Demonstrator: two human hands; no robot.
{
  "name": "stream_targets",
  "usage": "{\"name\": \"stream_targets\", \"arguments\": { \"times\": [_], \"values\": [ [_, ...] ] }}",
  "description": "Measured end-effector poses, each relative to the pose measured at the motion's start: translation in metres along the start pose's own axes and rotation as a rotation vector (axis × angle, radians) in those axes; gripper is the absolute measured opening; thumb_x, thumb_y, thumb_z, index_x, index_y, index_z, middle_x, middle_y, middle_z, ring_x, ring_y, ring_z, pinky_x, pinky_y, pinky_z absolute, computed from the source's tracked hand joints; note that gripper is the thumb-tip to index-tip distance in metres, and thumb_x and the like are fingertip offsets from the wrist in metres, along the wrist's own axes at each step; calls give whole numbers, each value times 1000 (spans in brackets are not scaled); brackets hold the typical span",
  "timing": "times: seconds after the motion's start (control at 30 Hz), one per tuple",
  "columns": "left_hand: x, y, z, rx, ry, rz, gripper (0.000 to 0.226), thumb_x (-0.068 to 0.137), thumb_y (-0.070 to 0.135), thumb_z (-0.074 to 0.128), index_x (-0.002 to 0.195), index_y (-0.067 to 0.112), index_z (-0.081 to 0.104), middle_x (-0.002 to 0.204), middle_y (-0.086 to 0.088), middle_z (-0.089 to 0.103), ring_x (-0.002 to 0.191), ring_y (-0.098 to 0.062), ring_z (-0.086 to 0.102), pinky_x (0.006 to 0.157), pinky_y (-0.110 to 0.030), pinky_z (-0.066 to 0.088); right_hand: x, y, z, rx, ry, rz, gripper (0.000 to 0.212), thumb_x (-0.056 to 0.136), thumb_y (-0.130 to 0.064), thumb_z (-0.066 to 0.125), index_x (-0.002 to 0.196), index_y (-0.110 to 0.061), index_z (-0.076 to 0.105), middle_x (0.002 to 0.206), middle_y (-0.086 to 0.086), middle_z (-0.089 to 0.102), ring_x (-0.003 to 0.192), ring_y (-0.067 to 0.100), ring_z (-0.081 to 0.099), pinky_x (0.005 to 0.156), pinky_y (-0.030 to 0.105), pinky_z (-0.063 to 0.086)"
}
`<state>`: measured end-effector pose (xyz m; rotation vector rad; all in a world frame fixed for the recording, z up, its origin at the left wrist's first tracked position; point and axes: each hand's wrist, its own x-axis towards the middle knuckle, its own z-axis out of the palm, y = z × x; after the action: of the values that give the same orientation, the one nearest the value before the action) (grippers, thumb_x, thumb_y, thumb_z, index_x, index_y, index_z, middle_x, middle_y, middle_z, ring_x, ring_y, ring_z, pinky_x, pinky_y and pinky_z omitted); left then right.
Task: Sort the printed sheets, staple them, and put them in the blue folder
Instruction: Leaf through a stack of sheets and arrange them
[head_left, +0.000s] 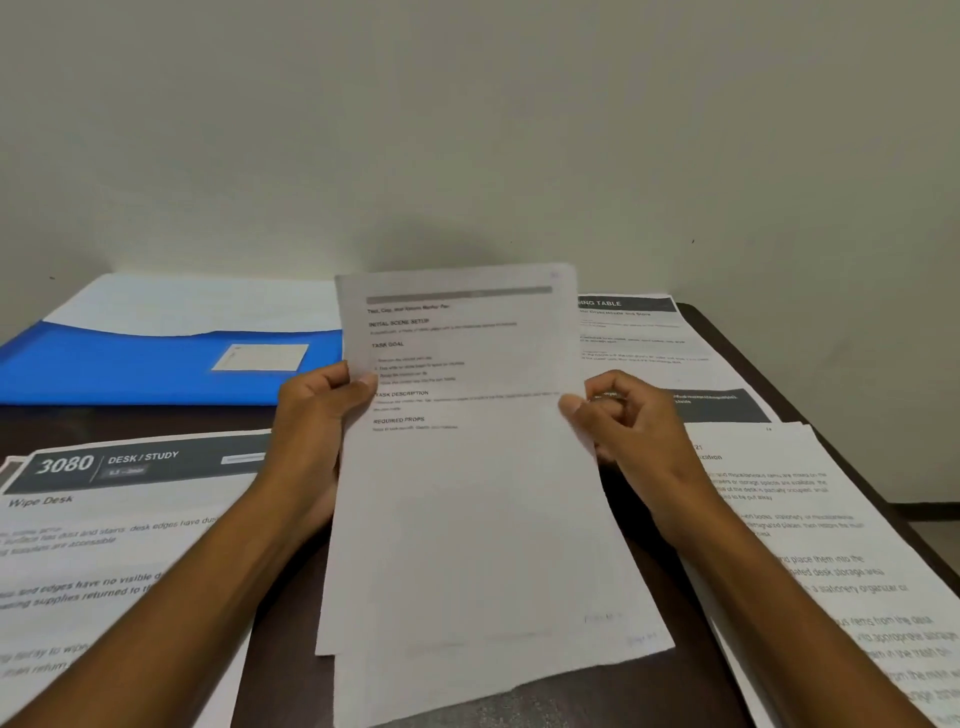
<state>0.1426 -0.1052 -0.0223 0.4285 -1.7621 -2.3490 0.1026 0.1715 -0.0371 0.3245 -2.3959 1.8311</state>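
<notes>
White printed sheets (467, 493), few layered together, held up over dark desk (644, 696), lower corners fanned apart. Left hand (311, 415) pinches left edge, thumb on front. Right hand (623, 415) pinches right edge, fingers curled behind. Text on top page too blurred to read fully. More pages (104, 530) flat at left, stack (810, 530) at right. Blue folder (130, 364) lies open at far left, against pale wall (467, 130).
</notes>
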Motion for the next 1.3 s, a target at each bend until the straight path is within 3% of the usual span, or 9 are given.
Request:
{"name": "stream_targets", "arguments": {
  "times": [0.1, 0.23, 0.3, 0.43, 0.53, 0.7, 0.87, 1.13, 1.3],
  "values": [
    [-4, 4, -1, -135, -37, -41, 22, 105, 13, 56, 120, 11, 71, 109, -11, 80, 95, -30, 79, 73, -40, 67, -3, -1, 3, -27, -81, -19, 10, 96, -21, 76, 97, -11, 72, 83, 9, 77, 78, 23, 75, 76, 43, 61],
    [-10, 3, 5, -293, -159, -150, 29, 108, 28, 51, 124, 15, 72, 117, -11, 79, 100, -25, 78, 82, -39, 66, 0, 2, 8, 126, 114, -26, 8, 93, -12, 74, 92, -5, 70, 81, 35, 65, 72, 29, 62, 75, 52, 56],
    [-11, 0, 10, -240, -193, -184, 30, 108, 33, 49, 122, 20, 73, 117, -10, 79, 100, -26, 79, 83, -44, 65, 1, 1, 7, 151, 177, -24, 5, 97, -9, 72, 98, -5, 71, 82, 27, 72, 80, 33, 73, 83, 58, 60],
    [-7, -3, 10, -135, -176, -150, 28, 108, 25, 49, 124, 18, 72, 115, -9, 79, 93, -25, 80, 70, -38, 66, -2, -3, 4, 37, 158, -11, 7, 102, -16, 67, 104, -10, 70, 67, -5, 71, 71, 18, 73, 77, 42, 61],
    [-2, -1, 2, -89, -157, -112, 30, 107, 21, 50, 127, 14, 71, 117, -13, 78, 95, -29, 78, 77, -41, 66, -3, -8, 1, 16, 150, 5, 8, 105, -24, 62, 105, -18, 68, 81, -2, 77, 77, 15, 75, 75, 34, 59],
    [5, 4, -7, -22, -150, -61, 36, 97, -10, 47, 119, 1, 74, 115, -19, 78, 101, -40, 77, 79, -44, 67, 18, -13, -37, 244, 691, 8, 26, 98, -10, 59, 76, -23, 53, 61, -16, 49, 52, 3, 41, 50, 24, 37],
    [6, 7, -11, -30, -160, -35, 37, 96, -11, 46, 119, 0, 73, 117, -20, 77, 105, -43, 75, 87, -52, 63, 24, 3, -77, 226, 1076, 95, 12, 96, -12, 57, 100, -23, 59, 74, -14, 50, 55, -3, 47, 57, 15, 44],
    [5, 10, -13, -98, -177, 0, 37, 96, -12, 45, 121, -3, 70, 121, -23, 75, 108, -44, 74, 86, -52, 64, 24, 21, -92, -19, 1009, 142, 16, 90, -24, 57, 104, -29, 65, 95, -3, 70, 86, 21, 69, 90, 43, 62],
    [3, 14, -15, -149, -187, 2, 35, 97, -11, 45, 119, 0, 71, 123, -18, 75, 108, -41, 75, 81, -47, 66, 20, 12, -89, -120, 931, 107, 18, 102, -18, 54, 117, -13, 64, 97, 5, 65, 86, 25, 61, 80, 30, 50]
  ]
}}
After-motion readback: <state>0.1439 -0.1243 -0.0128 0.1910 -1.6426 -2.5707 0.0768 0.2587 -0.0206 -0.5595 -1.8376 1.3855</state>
